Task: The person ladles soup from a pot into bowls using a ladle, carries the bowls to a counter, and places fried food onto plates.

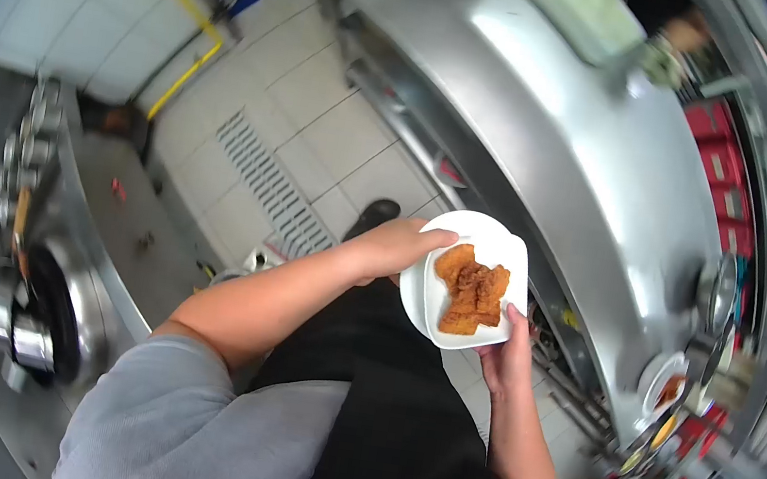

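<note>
In front of my black apron I hold a white dish [520,278] with several pieces of golden-brown fried food [471,293] on it. A second white plate [411,294] shows under its left side. My left hand [402,245] grips the plates at the upper left, its thumb over the rim and its other fingers mostly hidden. On the lower right edge my right hand [511,357] is closed, thumb on the rim and fingers partly underneath.
A long steel counter [555,136] curves along the right, bearing a white bowl of food [664,385] near its end. Red containers [724,175] line its far side. At left, a black wok [50,310] sits on the stove. A floor drain grate [273,185] crosses the tiles.
</note>
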Action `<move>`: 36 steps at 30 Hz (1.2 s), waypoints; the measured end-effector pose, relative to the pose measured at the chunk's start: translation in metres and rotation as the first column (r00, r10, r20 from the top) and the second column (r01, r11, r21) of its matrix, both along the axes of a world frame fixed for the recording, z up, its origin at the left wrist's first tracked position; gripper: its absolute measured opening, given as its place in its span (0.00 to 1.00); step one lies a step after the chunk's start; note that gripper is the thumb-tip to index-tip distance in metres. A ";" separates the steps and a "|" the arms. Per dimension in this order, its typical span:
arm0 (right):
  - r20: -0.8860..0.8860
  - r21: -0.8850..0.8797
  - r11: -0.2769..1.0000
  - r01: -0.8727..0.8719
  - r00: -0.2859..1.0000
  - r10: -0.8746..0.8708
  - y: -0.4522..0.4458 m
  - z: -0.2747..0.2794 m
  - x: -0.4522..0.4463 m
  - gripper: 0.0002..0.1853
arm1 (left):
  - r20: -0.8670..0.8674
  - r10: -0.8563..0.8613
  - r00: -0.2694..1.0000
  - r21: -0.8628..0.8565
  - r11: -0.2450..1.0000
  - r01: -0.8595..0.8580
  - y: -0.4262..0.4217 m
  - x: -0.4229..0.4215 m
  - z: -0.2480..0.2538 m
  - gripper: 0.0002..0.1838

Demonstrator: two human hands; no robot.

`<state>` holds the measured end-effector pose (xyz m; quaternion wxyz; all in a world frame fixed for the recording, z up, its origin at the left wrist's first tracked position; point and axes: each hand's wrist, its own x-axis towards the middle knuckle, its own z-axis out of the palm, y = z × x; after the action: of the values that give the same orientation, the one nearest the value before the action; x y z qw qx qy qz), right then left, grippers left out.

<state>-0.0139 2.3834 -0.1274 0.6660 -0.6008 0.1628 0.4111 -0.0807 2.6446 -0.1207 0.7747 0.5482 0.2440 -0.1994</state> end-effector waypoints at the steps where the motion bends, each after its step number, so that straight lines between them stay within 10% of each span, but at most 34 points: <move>1: -0.022 0.006 0.998 -0.069 0.997 0.069 -0.016 -0.007 0.032 0.28 | -0.003 0.031 1.000 0.009 0.999 -0.031 -0.016 0.019 -0.006 0.31; 7: -0.128 -0.046 0.961 -0.273 0.956 0.266 0.105 -0.085 0.055 0.32 | 0.011 0.282 0.959 0.117 0.953 -0.281 0.076 -0.007 -0.106 0.32; 15: -0.055 -0.021 0.993 -0.117 0.992 0.116 0.196 -0.204 0.144 0.32 | 0.018 0.154 0.988 0.315 0.937 -0.152 0.173 0.128 -0.247 0.37; 24: 0.039 0.092 0.981 0.168 0.984 -0.172 0.271 -0.261 0.230 0.34 | 0.044 -0.173 0.984 0.391 0.909 0.142 0.254 0.310 -0.299 0.38; 36: 0.066 0.143 0.965 0.220 0.971 -0.231 0.281 -0.289 0.260 0.19 | 0.054 0.061 0.997 0.561 0.824 -0.080 0.243 0.321 -0.373 0.30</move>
<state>0.2462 2.6649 -0.4159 0.7537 -0.5484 0.1743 0.3175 0.2401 2.8874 -0.4933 0.5898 0.7459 0.2989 -0.0808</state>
